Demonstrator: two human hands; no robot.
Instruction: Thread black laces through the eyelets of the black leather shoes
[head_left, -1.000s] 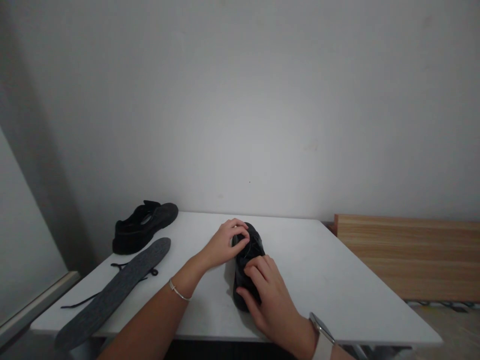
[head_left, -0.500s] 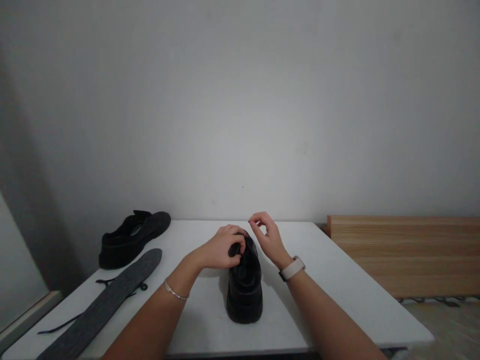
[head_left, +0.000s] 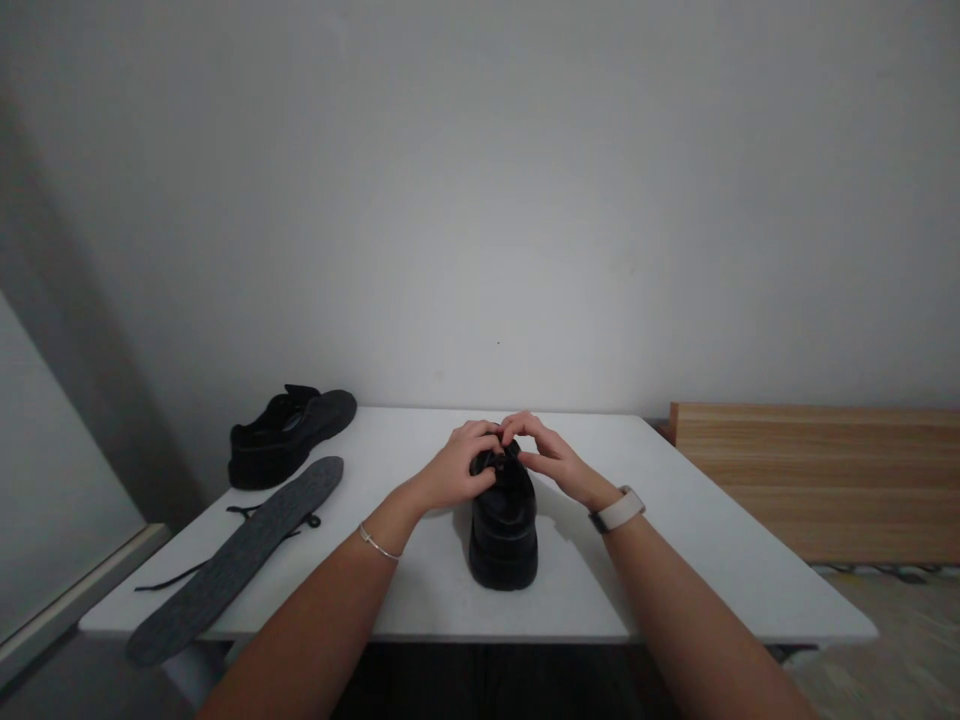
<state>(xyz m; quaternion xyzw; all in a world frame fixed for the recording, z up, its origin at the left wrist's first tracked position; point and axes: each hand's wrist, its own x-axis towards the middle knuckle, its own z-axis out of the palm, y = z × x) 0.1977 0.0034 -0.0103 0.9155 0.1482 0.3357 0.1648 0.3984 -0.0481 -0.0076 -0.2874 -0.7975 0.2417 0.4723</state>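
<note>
A black shoe [head_left: 504, 545] stands on the white table [head_left: 675, 560], heel toward me and toe pointing away. Wrapped over the left side of its upper is my left hand [head_left: 461, 465], fingers curled at the opening near the lacing area. My right hand [head_left: 551, 458] reaches in from the right, its fingers and thumb closed around a dark part at the top of the shoe, probably the tongue. The fingertips of both hands nearly meet there. What exactly lies between them is too dark to make out.
Another black shoe [head_left: 281, 445] sits at the table's back left. In front of it lies a long grey insole [head_left: 240, 560], its near end past the table edge, with black shoelaces [head_left: 176, 580] beneath. A wooden panel [head_left: 810, 480] stands right of the table, against the wall.
My right hand has come down and left from above the shoe onto its top, and its fingers now touch it. My left hand stays on the shoe. The view has tilted down slightly.
</note>
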